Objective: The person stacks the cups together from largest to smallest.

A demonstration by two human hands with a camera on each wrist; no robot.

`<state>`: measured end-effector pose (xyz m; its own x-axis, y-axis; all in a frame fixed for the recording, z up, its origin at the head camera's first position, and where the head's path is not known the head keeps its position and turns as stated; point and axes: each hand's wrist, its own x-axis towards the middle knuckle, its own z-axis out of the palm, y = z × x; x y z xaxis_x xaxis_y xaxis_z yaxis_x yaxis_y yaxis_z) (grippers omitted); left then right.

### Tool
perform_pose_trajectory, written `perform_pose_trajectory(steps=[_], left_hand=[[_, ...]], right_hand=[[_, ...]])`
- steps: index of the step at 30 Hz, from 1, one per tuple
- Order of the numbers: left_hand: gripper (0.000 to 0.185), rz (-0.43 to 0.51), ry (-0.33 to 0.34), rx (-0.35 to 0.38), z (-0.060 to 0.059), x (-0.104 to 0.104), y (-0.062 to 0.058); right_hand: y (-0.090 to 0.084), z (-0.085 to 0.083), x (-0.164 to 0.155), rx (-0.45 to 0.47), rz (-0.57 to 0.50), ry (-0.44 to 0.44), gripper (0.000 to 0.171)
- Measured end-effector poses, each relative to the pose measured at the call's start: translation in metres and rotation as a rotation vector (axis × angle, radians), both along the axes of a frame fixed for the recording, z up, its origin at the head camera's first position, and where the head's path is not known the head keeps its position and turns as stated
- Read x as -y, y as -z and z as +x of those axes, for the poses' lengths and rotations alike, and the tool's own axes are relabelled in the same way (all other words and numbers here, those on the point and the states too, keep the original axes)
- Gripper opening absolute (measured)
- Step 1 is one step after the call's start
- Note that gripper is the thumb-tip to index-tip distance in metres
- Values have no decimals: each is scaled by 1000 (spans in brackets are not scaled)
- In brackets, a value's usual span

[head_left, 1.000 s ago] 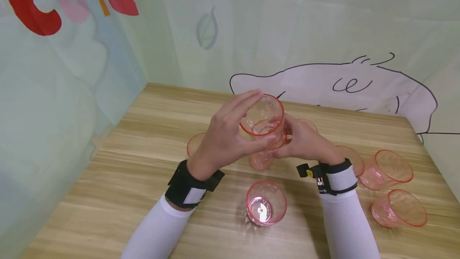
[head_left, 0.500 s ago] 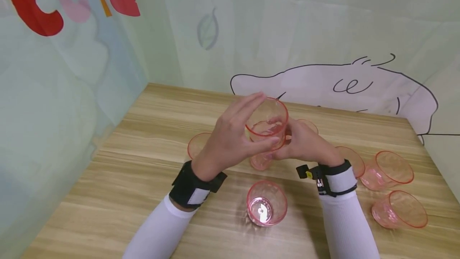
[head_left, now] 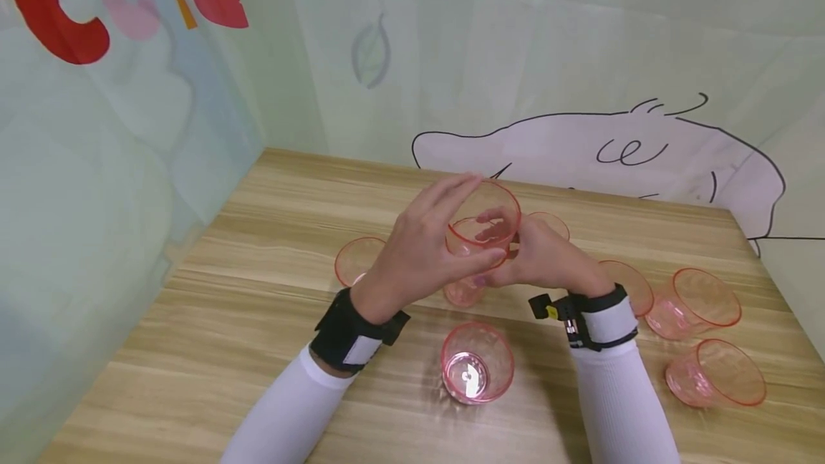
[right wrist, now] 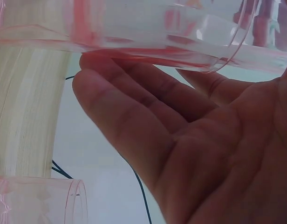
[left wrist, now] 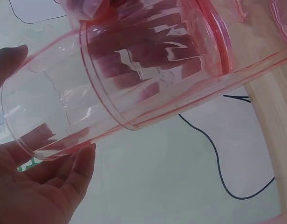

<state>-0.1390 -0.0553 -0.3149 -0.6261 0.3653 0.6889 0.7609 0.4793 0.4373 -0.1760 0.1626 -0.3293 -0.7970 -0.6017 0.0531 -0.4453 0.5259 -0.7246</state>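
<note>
Tabletop [head_left: 258, 321] first, pale wood grain running wide across the frame, hemmed in by a light green backdrop [head_left: 515, 56] with red lettering up in the left corner and a big cartoon outline on the right. White sleeves come up from the bottom edge, each wrist strapped with a black band. Left hand [head_left: 419, 256] is up over the middle of the table, fingers curved round the near and left side of the upper pink cup [head_left: 485, 215], thumb laid across its front. Right hand [head_left: 544, 260] meets it from the other side, fingers wrapped round the lower cup [head_left: 465, 291], which sits nested partly inside the upper one; the left wrist view shows the ribbed wall of one showing through the other. Both cups are held off the surface, tilted. Around them, loose pink cups: one upright [head_left: 477, 362] just this side of the hands, one [head_left: 357, 260] lying behind the left wrist, and three [head_left: 702, 303] on their sides over to the right.
</note>
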Motion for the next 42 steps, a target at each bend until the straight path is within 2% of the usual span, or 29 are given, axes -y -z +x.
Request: perform_pose_trajectory(steps=[13,20,27,34,42], left_hand=[[85,-48,-16,48,0,-1,5],[84,-60,-21,47,-1,-1,5],[86,-62,-15,73,-2,0,6],[84,-68,-24,79,0,-4,5],[88,-85,-35,79,2,-6,5]], right_hand=[[-2,2,2,59,-31,-3,74],[-1,0,2,36,-14,-5,73],[-1,1,0,66,-33,-9,74],[-1,2,-1,30,-34,-21,72],[-1,3,0,36,-31,-11,71]])
